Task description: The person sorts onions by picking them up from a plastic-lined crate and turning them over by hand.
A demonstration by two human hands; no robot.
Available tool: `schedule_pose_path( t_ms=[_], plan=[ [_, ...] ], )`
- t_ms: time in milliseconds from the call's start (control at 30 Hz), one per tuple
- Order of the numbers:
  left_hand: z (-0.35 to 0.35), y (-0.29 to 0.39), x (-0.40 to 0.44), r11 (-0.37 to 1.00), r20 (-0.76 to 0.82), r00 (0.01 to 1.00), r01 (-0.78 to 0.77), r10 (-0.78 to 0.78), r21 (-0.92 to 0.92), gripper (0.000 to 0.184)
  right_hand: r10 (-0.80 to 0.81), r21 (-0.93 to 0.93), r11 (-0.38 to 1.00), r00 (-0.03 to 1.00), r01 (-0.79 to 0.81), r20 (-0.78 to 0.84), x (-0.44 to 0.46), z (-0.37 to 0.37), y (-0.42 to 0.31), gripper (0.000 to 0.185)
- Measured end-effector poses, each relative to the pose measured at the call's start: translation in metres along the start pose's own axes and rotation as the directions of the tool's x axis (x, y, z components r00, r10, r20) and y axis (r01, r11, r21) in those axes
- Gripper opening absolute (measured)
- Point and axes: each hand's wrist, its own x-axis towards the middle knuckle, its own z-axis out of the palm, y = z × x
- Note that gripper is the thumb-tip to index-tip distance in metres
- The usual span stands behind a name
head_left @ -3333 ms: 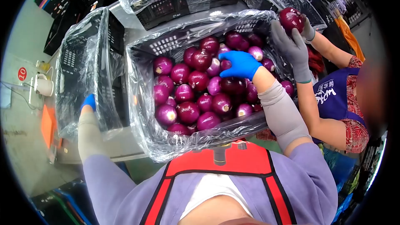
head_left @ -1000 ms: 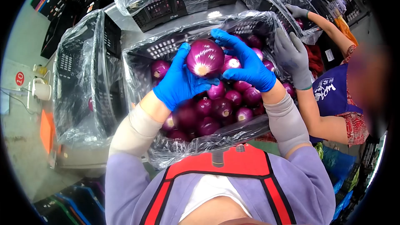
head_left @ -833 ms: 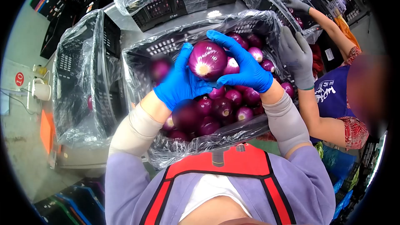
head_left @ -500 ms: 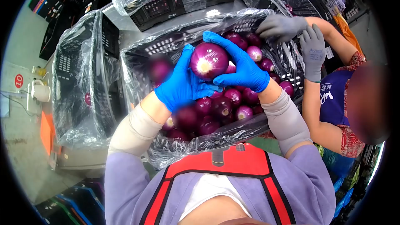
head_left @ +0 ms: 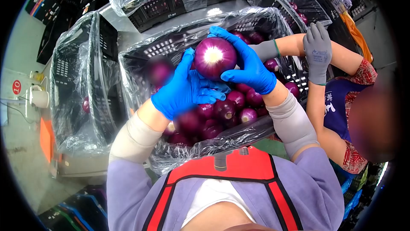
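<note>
Above the near plastic-lined black crate, the left hand and the right hand together grip one large purple onion, its pale end in view. Below them lie more purple onions; at right is a co-worker's grey-gloved hand, and another lined crate stands at the far side.

Smooth glossy onion, shiny crinkled plastic liner

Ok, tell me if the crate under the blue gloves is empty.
Not empty: several onions lie inside the crate, some showing below the right hand.
</note>
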Motion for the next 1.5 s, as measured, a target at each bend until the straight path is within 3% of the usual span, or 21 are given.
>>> schedule_pose_path(
  t_ms=[167,333,700,967,1000,1033,1067,1133,1267,1367,1433,1500],
  plan=[
    [-0.001,0.001,0.000,0.998,-0.006,1.000,-0.002,0.003,0.068,0.098,-0.029,0.018,0.999,0.999,0.029,0.035,0.002,-0.002,-0.001,0.089],
    [-0.004,0.000,0.000,0.998,-0.003,1.000,-0.009,0.009,0.064,0.096,0.059,0.107,0.993,0.996,-0.052,-0.060,0.000,0.006,-0.005,0.097],
    [-0.004,-0.002,-0.001,0.989,-0.035,0.998,-0.041,0.047,0.143,0.095,0.019,0.091,0.996,0.998,-0.013,-0.062,-0.002,0.008,-0.001,0.095],
    [0.001,-0.002,-0.003,0.943,-0.048,0.988,-0.127,0.149,0.308,0.089,-0.030,0.060,0.998,0.997,0.034,-0.072,-0.004,0.010,0.000,0.098],
    [0.005,-0.002,-0.004,0.943,-0.049,0.988,-0.127,0.149,0.308,0.089,-0.130,-0.069,0.990,0.989,0.125,-0.068,-0.004,0.009,0.003,0.099],
    [0.008,-0.003,-0.006,0.901,-0.065,0.966,-0.206,0.249,0.382,0.083,-0.228,-0.196,0.957,0.972,0.214,-0.049,-0.004,0.008,0.005,0.099],
    [0.010,-0.004,-0.007,0.845,-0.073,0.935,-0.279,0.348,0.456,0.078,-0.228,-0.195,0.957,0.973,0.214,-0.048,-0.003,0.007,0.006,0.099],
    [0.005,-0.004,-0.003,0.812,-0.078,0.897,-0.352,0.434,0.466,0.071,-0.352,-0.469,0.826,0.936,0.312,0.003,-0.002,0.005,0.006,0.097],
    [0.011,-0.008,-0.007,0.715,-0.055,0.795,-0.510,0.604,0.478,0.059,-0.399,-0.555,0.759,0.917,0.341,0.018,-0.001,0.007,0.003,0.094],
    [0.009,-0.008,-0.008,0.633,-0.041,0.789,-0.459,0.613,0.624,0.065,-0.436,-0.598,0.710,0.899,0.371,0.040,0.001,0.009,0.003,0.091],
    [0.013,-0.009,-0.009,0.597,-0.010,0.775,-0.478,0.632,0.644,0.064,-0.454,-0.668,0.634,0.887,0.389,0.085,0.001,0.010,0.003,0.088],
    [0.014,-0.008,-0.008,0.561,0.025,0.763,-0.497,0.646,0.662,0.063,-0.422,-0.681,0.643,0.904,0.351,0.068,0.000,0.014,0.001,0.087]
  ],
)
